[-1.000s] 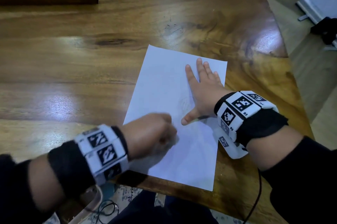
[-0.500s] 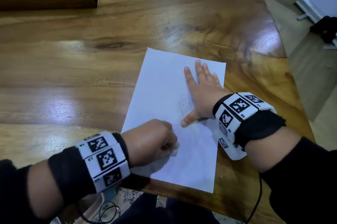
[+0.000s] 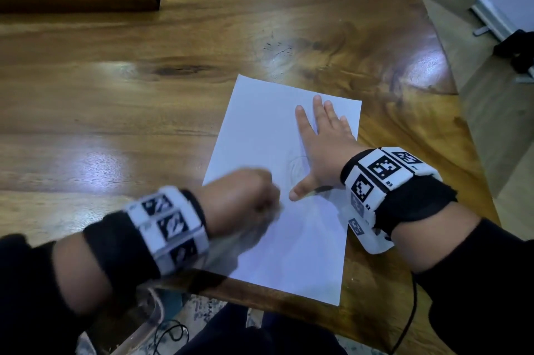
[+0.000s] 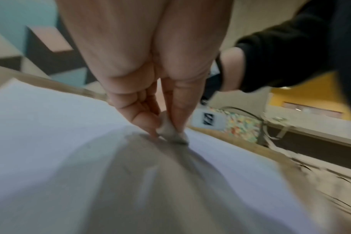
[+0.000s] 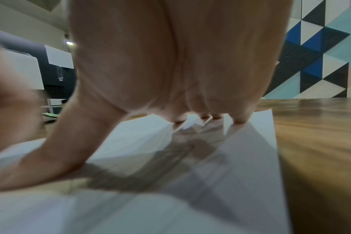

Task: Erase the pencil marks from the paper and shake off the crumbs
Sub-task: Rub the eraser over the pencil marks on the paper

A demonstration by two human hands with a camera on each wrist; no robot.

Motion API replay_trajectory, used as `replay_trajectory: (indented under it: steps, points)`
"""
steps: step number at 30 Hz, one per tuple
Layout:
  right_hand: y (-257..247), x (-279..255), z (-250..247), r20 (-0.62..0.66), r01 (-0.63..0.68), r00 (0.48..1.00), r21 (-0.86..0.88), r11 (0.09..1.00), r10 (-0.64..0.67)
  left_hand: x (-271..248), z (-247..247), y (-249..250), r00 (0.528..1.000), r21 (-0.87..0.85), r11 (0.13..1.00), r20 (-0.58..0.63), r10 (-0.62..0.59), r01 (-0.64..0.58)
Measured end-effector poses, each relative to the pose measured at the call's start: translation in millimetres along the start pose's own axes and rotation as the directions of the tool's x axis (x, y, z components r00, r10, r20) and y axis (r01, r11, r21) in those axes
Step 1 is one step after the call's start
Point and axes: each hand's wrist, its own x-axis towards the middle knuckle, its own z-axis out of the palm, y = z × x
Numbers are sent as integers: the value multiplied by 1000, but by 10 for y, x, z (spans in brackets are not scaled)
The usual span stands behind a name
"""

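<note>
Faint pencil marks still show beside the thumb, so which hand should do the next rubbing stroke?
Left. The left hand already pinches the eraser on the paper, while the right hand lies flat, pinning the sheet.

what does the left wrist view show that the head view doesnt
Only the left wrist view shows the small white eraser, pinched in the left hand with its tip on the paper. Only the head view shows the whole sheet on the wooden table, the right hand pressed flat on it, and faint pencil marks beside that thumb. Both show the left hand over the paper near the table's front edge.
</note>
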Motion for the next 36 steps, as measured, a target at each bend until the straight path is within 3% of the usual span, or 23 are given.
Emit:
replay_trajectory:
  steps: [3,5,7,9,10,14,17,22,27,30,32,34,36]
  points:
    - [-7,-6,1,2,-2,1000,1,1000,2,206,-194,-119,985,21,996,-156,-78,82]
    - [-6,2,2,2,-3,1000,-6,1000,3,100,-129,-71,985,10,999,-162,-49,52]
    - [-1,8,0,4,-6,1000,-11,1000,6,-157,13,-15,998,-54,998,-63,8,-11]
    - [-1,7,-3,6,-8,1000,-6,1000,8,-343,95,29,995,-110,994,96,4,6]
    - [-5,2,-5,5,-8,1000,-5,1000,8,-343,98,15,995,-116,993,104,-3,15]
    - [-20,-6,-6,5,-9,1000,-3,1000,9,64,-111,-69,991,-25,999,-129,-39,36]
    - [-20,-15,-17,10,-7,1000,-4,1000,7,132,-61,-90,975,-34,998,-215,-60,54]
    - [-19,-15,-28,22,-10,1000,3,1000,10,-233,195,41,999,-120,993,36,3,2]
    - [-25,-15,-25,21,-13,1000,1,1000,13,176,-91,-50,984,-22,997,-161,-72,69]
    - [-25,-18,-27,24,-11,1000,4,1000,11,124,20,-32,995,4,998,-78,-63,63]
    - [-18,-18,-26,23,-9,1000,8,1000,9,-78,121,-39,997,137,990,67,28,-37]
    - [-12,-20,-22,20,-8,1000,9,1000,8,-196,154,-40,984,144,980,131,118,-137]
    - [-14,-19,-15,18,-8,1000,12,1000,8,-165,10,-75,997,22,1000,76,8,-10]
